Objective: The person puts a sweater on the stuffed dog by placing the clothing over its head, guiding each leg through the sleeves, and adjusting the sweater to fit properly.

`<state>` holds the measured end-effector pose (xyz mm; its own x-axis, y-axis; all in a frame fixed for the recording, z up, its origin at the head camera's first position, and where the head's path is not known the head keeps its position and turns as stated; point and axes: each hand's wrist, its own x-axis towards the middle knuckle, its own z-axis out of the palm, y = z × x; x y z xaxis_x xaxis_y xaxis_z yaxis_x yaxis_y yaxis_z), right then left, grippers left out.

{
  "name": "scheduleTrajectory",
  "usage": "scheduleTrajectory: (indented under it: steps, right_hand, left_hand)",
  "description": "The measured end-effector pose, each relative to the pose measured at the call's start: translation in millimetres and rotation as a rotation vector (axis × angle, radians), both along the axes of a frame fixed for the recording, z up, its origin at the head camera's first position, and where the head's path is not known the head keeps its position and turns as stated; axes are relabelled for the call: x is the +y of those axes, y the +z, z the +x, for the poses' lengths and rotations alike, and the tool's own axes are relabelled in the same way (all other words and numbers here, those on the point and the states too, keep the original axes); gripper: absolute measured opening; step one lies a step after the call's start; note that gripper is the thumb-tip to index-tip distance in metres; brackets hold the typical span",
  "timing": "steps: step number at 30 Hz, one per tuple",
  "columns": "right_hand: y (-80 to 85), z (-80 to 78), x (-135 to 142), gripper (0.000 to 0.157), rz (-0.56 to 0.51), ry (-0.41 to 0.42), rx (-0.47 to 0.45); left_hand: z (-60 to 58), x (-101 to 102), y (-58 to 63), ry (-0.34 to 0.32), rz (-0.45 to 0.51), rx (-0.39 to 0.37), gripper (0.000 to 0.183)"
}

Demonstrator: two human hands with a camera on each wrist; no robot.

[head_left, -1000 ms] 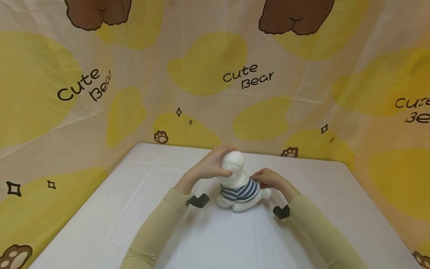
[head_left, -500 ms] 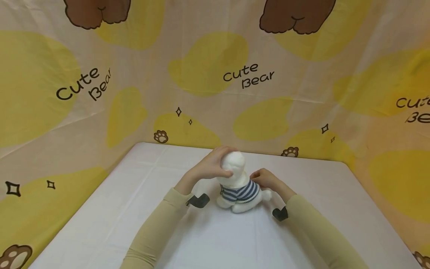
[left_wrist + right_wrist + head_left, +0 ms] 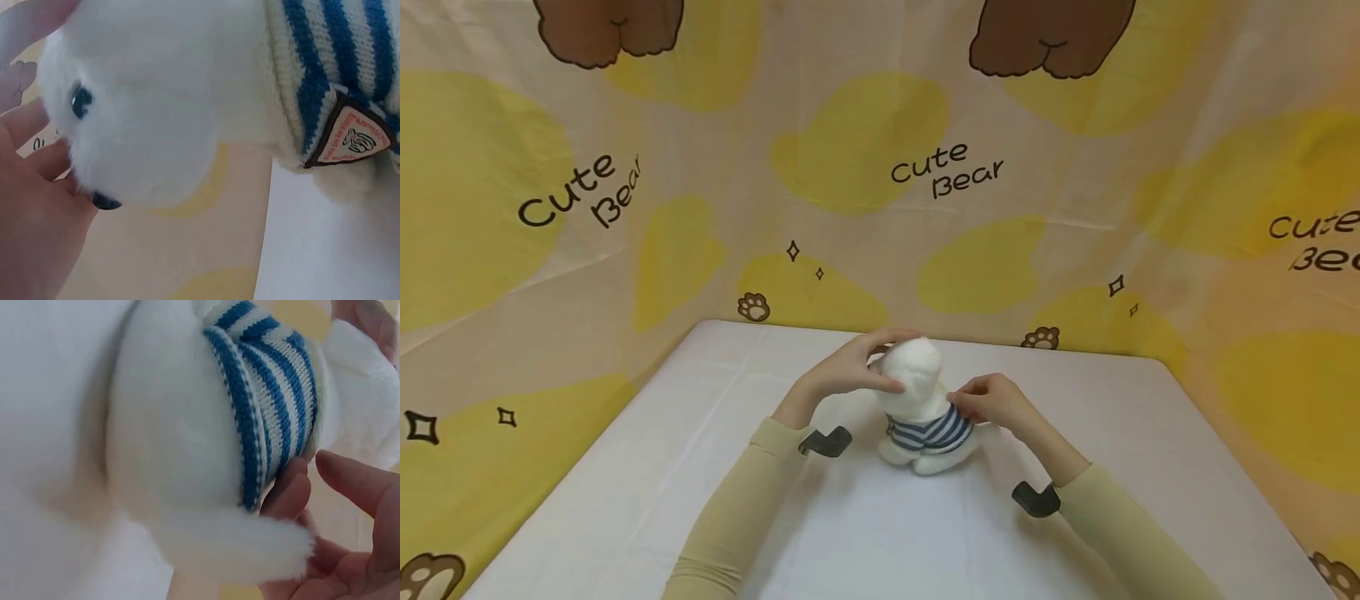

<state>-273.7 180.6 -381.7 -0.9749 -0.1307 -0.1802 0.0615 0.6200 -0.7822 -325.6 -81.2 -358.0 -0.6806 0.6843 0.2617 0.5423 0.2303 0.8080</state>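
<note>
A white plush dog [image 3: 913,367] in a blue-and-white striped knitted sweater [image 3: 928,435] sits on the table. My left hand [image 3: 842,367] holds its head from the left, thumb in front and fingers over the far side. The left wrist view shows the toy's dark eye [image 3: 81,101], its black nose [image 3: 106,201] close to my fingers, and a triangular patch [image 3: 356,134] on the sweater. At the toy's back, my right hand [image 3: 1000,404] pinches the sweater near the collar edge. In the right wrist view a fluffy tail [image 3: 237,547] partly covers the fingers.
A white-covered table [image 3: 880,542] lies under the toy. Printed yellow-and-beige fabric [image 3: 850,167] rises behind and on both sides. Black wrist pieces [image 3: 827,442] jut inward from both sleeves.
My right hand has come from behind the toy's back to the sweater's upper edge, now hiding most of the tail. My left hand has eased slightly left, showing a gap beside the head.
</note>
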Motion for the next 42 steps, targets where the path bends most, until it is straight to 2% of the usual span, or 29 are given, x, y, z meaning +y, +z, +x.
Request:
scheduleTrajectory:
  steps: [3, 6, 9, 13, 18, 22, 25, 28, 33, 35, 42]
  right_hand:
    - [-1.5, 0.5, -3, 0.035, -0.003, -0.023, -0.018]
    - [-1.2, -0.7, -6, 0.036, -0.015, -0.027, -0.046]
    - [-1.0, -1.9, -9, 0.035, -0.053, -0.026, -0.062]
    - [-0.1, 0.9, -16, 0.03, -0.135, -0.067, -0.036]
    - [3.1, 3.5, -27, 0.025, -0.125, -0.084, 0.066]
    - [3.8, -0.5, -30, 0.027, -0.215, -0.089, 0.053]
    - [4.7, -3.1, -27, 0.029, -0.251, -0.13, 0.018]
    - [4.9, -5.4, -24, 0.031, -0.181, -0.146, 0.02]
    - [3.4, -13.5, -20, 0.033, -0.102, -0.107, 0.019]
    - [3.1, -16.7, -20, 0.03, -0.096, -0.099, 0.009]
    - [3.6, -19.9, -21, 0.028, -0.277, -0.109, -0.047]
  left_hand:
    - [-0.9, -2, -0.7, -0.012, 0.004, -0.006, 0.073]
    - [-0.4, -1, -1.1, 0.007, -0.001, 0.002, 0.073]
    - [10.2, 1, 9.2, 0.027, -0.009, 0.001, 0.073]
    - [24.4, 3, 22.4, 0.029, -0.015, -0.01, 0.072]
    - [27.1, 2, 23.8, 0.046, -0.022, -0.007, 0.071]
    - [29.2, 1, 25.7, 0.063, -0.027, 0.001, 0.07]
    - [28.0, 3, 24.4, 0.056, -0.027, 0.012, 0.07]
    - [22.1, 4, 18.4, 0.057, -0.03, 0.02, 0.072]
    - [6.8, 5, 2.9, 0.07, -0.023, 0.017, 0.074]
    - [4.6, 5, 0.7, 0.067, -0.016, 0.012, 0.074]
    - [4.3, 4, -1.6, 0.06, -0.005, 0.005, 0.072]
